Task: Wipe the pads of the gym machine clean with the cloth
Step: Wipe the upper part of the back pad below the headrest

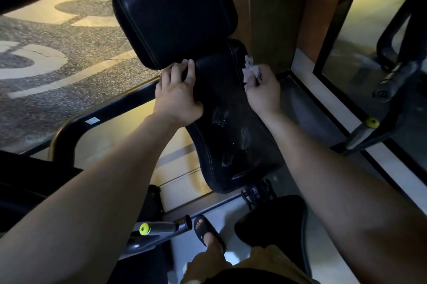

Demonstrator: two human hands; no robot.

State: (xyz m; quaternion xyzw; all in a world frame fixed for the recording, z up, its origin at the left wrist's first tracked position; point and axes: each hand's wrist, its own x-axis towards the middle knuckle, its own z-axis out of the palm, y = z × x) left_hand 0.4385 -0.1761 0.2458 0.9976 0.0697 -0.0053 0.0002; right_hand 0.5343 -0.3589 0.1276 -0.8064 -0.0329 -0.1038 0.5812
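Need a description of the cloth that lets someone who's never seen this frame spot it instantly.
Find the long lower pad with wet smears, below the squarer upper pad. At its far right edge, beside the wooden pillar, the right hand grips the cloth: a small crumpled pale wad, the only light wrinkled thing against the black padding.

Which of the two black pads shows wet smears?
The lower pad, where the right hand holds the cloth: pale streaks mark its surface, while the upper pad looks plain.
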